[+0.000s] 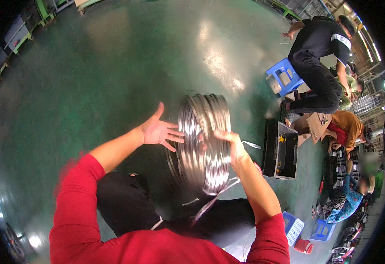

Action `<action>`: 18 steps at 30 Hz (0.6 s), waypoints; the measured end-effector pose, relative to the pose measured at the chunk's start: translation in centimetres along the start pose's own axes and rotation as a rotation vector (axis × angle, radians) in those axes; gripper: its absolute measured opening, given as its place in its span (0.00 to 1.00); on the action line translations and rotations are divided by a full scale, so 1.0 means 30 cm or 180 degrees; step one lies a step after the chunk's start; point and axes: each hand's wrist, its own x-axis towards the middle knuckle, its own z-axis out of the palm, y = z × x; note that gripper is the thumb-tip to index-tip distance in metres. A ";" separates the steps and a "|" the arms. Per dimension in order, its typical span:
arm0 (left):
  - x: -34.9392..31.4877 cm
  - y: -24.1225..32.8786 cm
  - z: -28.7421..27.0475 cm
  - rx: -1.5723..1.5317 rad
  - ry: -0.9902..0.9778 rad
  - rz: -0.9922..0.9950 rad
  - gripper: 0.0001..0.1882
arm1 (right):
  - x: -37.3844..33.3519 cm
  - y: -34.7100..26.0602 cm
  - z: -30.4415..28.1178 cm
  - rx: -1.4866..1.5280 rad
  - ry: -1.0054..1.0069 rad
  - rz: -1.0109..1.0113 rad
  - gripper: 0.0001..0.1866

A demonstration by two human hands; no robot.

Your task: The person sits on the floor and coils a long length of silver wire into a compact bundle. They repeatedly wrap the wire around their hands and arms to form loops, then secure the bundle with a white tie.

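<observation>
A large coil of shiny silver metal strip (216, 154) stands on edge on the green floor in front of my knees. At the coil's left side is my left hand (161, 132), palm turned toward it and fingers spread wide; it grips nothing. My right hand (232, 145) is wrapped over the coil's right rim, thumb on the outer turns and fingers reaching into the hollow. A loose pale strap end (210, 202) trails from the coil's lower edge toward my lap.
Right of the coil sits a black crate (280, 149) with yellow pieces inside. Beyond it a person in black (318, 66) is beside a blue stool (285, 77). Other people work at a low wooden board (318, 125). More blue stools (293, 228) and a red item (304, 246) are at lower right.
</observation>
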 end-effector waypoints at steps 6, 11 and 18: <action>0.034 0.144 0.152 -0.0223 -0.0617 0.2023 0.57 | -0.039 0.008 0.133 -0.2075 -0.0707 0.0403 0.29; -0.018 0.131 0.267 -0.0390 -0.0813 0.2372 0.39 | 0.000 0.095 0.043 -0.2603 -0.1247 0.0942 0.37; 0.036 -0.080 0.201 0.0017 -0.1330 0.1284 0.33 | 0.131 0.021 -0.166 0.0390 -0.0999 0.0025 0.60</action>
